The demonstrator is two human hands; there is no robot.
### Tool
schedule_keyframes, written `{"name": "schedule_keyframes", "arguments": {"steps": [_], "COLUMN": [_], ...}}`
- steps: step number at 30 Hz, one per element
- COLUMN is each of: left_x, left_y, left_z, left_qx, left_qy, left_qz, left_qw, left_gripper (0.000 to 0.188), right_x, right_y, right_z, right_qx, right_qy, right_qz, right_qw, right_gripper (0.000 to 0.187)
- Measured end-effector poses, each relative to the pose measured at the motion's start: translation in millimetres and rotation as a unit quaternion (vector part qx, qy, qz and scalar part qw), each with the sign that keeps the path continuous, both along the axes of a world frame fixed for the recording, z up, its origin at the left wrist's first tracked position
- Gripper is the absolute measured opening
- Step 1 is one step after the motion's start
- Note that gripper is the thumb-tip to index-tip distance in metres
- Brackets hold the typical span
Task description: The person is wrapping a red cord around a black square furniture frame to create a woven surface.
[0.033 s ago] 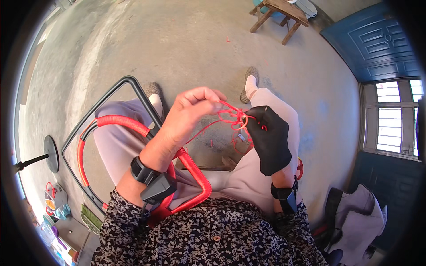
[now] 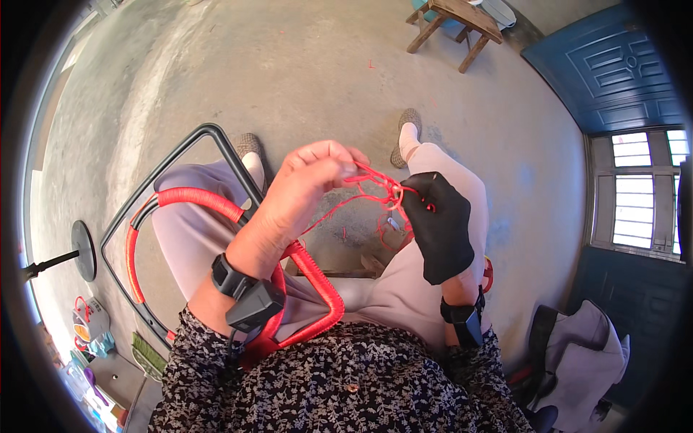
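Observation:
Between my two hands, above my lap, is a tangle of thin red cord (image 2: 379, 189) with several loops. My left hand (image 2: 307, 184), bare, pinches strands of it between thumb and fingers. My right hand (image 2: 438, 234), in a black glove, is closed around the other end of the loops, and a short strand pokes out over the glove. One strand runs from the tangle down past my left wrist. A black tubular frame (image 2: 210, 131) rests across my left thigh, under my left forearm. Parts of its bars carry a tight red wrapping (image 2: 200, 198).
A wooden stool (image 2: 462, 16) stands at the far right, near a blue door (image 2: 603, 68). A grey padded item (image 2: 581, 353) is at the lower right. To the left are a round black disc on a rod (image 2: 84, 251) and a green-bristled brush (image 2: 149, 353). Red scraps dot the floor.
My left fingertips have shifted slightly on the cord, and the loops between my hands are drawn out longer. My right hand has hardly moved.

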State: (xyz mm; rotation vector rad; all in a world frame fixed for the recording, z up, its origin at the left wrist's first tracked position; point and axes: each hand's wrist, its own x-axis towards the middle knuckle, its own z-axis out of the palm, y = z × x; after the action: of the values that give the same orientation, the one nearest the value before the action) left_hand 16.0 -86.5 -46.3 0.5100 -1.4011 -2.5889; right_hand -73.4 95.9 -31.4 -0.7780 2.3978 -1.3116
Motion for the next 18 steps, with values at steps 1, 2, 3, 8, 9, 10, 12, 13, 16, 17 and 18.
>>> {"name": "schedule_keyframes", "arguments": {"steps": [1, 2, 3, 8, 9, 10, 12, 13, 16, 17, 18], "left_x": [-1, -1, -1, 3, 4, 4, 5, 4, 4, 4, 4], "left_y": [-1, -4, -6, -23, -26, -28, -31, -32, -31, -30, -29], "left_z": [2, 3, 4, -4, -7, -8, -10, -12, -14, -14, -13], "left_qx": [0.0, 0.038, 0.075, 0.054, 0.039, 0.037, 0.035, 0.037, 0.019, 0.02, 0.017], "left_qy": [0.0, -0.008, -0.015, -0.012, -0.009, -0.009, -0.006, -0.004, -0.022, -0.021, -0.029], "left_qz": [-0.001, 0.004, 0.008, 0.07, 0.093, 0.094, 0.178, 0.203, 0.217, 0.216, 0.202], "left_qw": [1.0, 0.999, 0.997, 0.996, 0.995, 0.995, 0.983, 0.978, 0.976, 0.976, 0.979], "left_gripper": [0.013, 0.014, 0.016, 0.014, 0.014, 0.014, 0.013, 0.012, 0.011, 0.011, 0.011], "right_x": [-2, -4, -7, -32, -36, -41, -47, -50, -56, -56, -56], "right_y": [2, 5, 9, 29, 36, 43, 56, 63, 80, 84, 87], "right_z": [-2, -7, -15, -30, -30, -31, -30, -29, -27, -24, -20], "right_qx": [0.026, 0.026, -0.023, -0.125, -0.164, -0.203, -0.221, -0.237, -0.286, -0.288, -0.29], "right_qy": [0.012, 0.012, -0.035, -0.199, -0.179, -0.162, -0.156, -0.149, -0.124, -0.123, -0.131], "right_qz": [-0.005, -0.006, -0.024, -0.172, -0.186, -0.198, -0.211, -0.224, -0.265, -0.275, -0.281], "right_qw": [1.0, 1.0, 0.999, 0.957, 0.952, 0.945, 0.939, 0.933, 0.912, 0.909, 0.905], "right_gripper": [0.01, 0.01, 0.008, 0.005, 0.006, 0.007, 0.009, 0.01, 0.015, 0.016, 0.017]}}
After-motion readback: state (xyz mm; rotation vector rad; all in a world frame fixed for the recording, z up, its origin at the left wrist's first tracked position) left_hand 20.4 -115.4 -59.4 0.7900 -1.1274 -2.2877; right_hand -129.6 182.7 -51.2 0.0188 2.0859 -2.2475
